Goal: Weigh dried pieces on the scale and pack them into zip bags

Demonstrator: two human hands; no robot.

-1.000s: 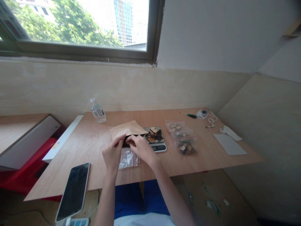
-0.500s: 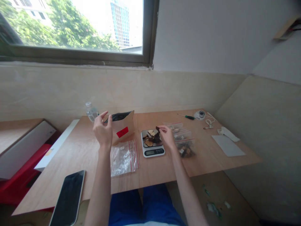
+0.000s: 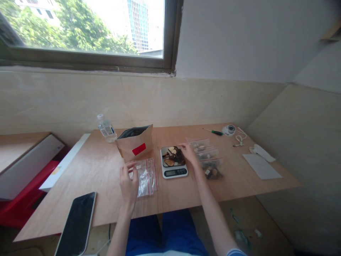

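Note:
My left hand [image 3: 129, 183] hovers over or rests on clear zip-lock bags [image 3: 146, 179], fingers apart and holding nothing visible. My right hand [image 3: 188, 152] is at the right edge of a white kitchen scale [image 3: 165, 173], its fingertips close together beside dark dried slices [image 3: 179, 156]. Whether a slice is between those fingertips cannot be made out. Brown and pale slices lie piled on the scale's plate. Behind the clear bags stands an open brown paper pouch [image 3: 128, 149] with a red label. Filled zip-lock bags [image 3: 211, 170] lie right of the scale.
A water bottle [image 3: 107, 131] stands at the back left, and a phone [image 3: 76, 224] is at the front left edge. Toward the right are a screwdriver [image 3: 217, 133], a white dome camera [image 3: 229, 130] with its cable and a white sheet [image 3: 262, 167].
My left hand has come down from beside the pouch to the clear bags. The dark slice that my right fingers held up no longer shows at their tips.

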